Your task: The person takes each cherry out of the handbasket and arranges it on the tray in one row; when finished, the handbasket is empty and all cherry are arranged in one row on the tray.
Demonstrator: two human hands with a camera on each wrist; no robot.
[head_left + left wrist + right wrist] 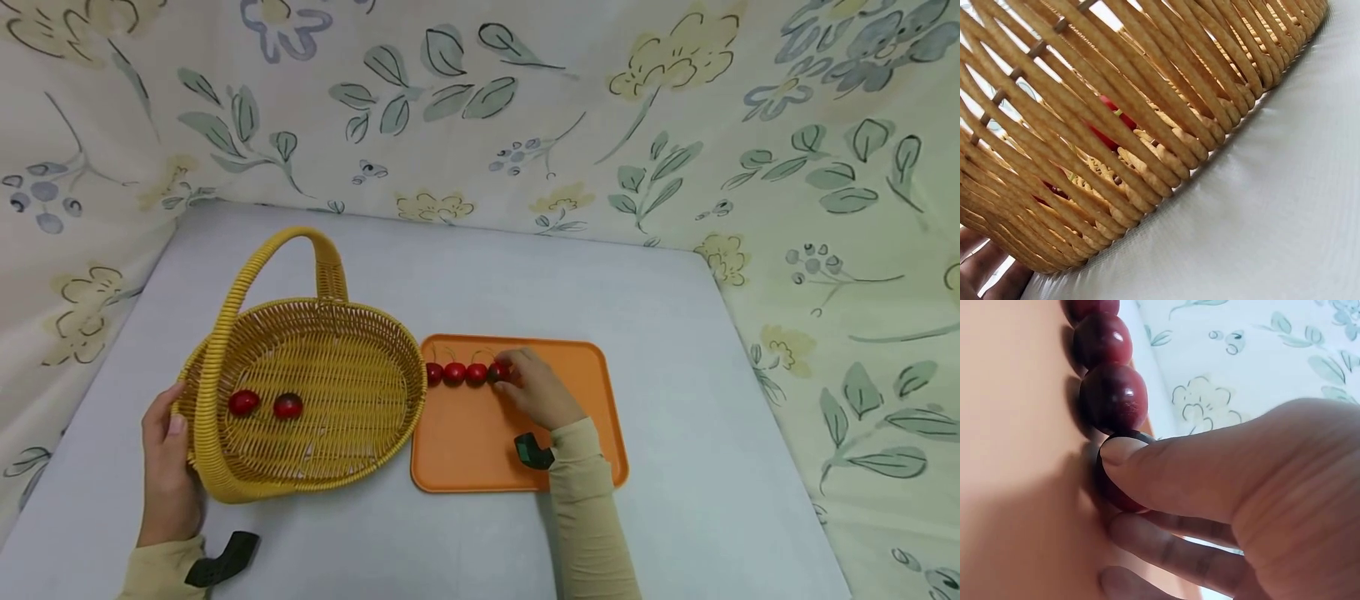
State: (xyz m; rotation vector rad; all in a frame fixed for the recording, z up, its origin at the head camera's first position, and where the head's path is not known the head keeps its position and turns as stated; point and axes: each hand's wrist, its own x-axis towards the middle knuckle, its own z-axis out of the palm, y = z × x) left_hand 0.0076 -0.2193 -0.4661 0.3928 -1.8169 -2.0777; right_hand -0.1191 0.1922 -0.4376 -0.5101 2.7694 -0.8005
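Observation:
A yellow wicker basket (315,482) with a tall handle stands on the left. My left hand (168,454) grips its left edge; in the left wrist view only some fingers (988,265) show beside the weave. Two dark red cherries (288,407) lie inside the basket. To its right, an orange tray (472,450) bears a row of red cherries (454,373) with thin stems along its far side. At the row's right end, my right hand (542,390) pinches a cherry (1113,481), its thumb across it. This cherry touches its neighbour and is partly hidden by the thumb.
The table (690,417) has a white cover. Beyond it and along its sides hangs a floral cloth (480,125). The basket's right rim comes right up to the tray's left edge, and its handle arches high over the left part.

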